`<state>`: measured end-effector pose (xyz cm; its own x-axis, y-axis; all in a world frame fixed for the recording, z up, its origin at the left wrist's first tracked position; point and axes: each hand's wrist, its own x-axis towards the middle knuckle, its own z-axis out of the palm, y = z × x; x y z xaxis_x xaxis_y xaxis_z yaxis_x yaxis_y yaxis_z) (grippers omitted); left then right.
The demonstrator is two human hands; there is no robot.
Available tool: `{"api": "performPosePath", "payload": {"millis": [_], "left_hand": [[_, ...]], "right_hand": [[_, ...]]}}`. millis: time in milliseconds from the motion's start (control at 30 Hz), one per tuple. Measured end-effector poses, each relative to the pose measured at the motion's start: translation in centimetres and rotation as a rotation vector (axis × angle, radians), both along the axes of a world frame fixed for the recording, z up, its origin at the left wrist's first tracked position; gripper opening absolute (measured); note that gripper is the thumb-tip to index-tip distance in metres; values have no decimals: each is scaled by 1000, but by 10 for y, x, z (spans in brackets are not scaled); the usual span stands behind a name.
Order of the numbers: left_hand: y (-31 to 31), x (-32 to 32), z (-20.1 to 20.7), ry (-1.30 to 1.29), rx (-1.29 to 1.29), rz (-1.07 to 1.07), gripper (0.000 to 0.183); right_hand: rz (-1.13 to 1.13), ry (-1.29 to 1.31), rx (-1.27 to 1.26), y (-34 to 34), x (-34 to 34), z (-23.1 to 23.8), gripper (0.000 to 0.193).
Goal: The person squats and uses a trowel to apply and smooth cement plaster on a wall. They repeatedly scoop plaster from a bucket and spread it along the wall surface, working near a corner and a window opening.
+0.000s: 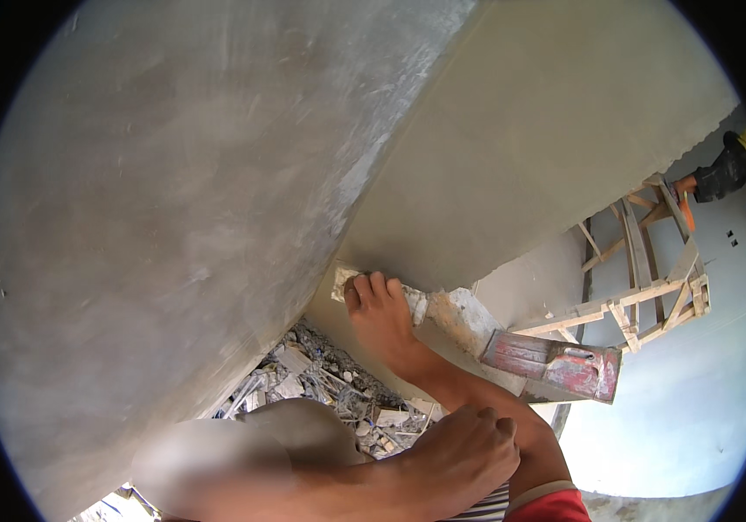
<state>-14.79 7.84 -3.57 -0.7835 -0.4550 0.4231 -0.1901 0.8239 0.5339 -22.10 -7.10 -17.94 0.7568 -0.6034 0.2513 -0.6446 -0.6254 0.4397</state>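
1. The cream-grey strip [418,306] looks blotchy and crusted, sitting at the lower edge of the grey wall [512,148].
2. The right hand [377,306] grasps it, fingers curled.
3. The left hand [470,448] is clenched; any contents are hidden.

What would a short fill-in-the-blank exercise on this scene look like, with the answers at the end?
1. The hand that is higher in the picture is the person's ____ one.
2. The sleeve at the lower edge is mainly coloured ____.
3. The slatted frame near the far wall is made of ____.
4. Of the smeared rectangular board and the rubble, the one farther left is the ____.

Missing words: right; red; wood; rubble.
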Motion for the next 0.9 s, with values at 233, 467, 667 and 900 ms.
{"api": "performPosePath", "payload": {"millis": [233, 467, 667, 900], "left_hand": [[-3, -3, 3, 62, -1, -20, 22], [-3, -4, 11, -82, -53, -29, 21], [-1, -4, 8, -17, -105, 14, 17], [-4, -2, 6, -35, -74, 12, 18]], "right_hand": [[-56, -239, -295, 6, -9, 150, 39], [-95, -226, -637, -13, -11, 265, 33], [-111, -192, -612, -25, -13, 258, 31], [-56, -244, -366, -31, -5, 135, 34]]}}
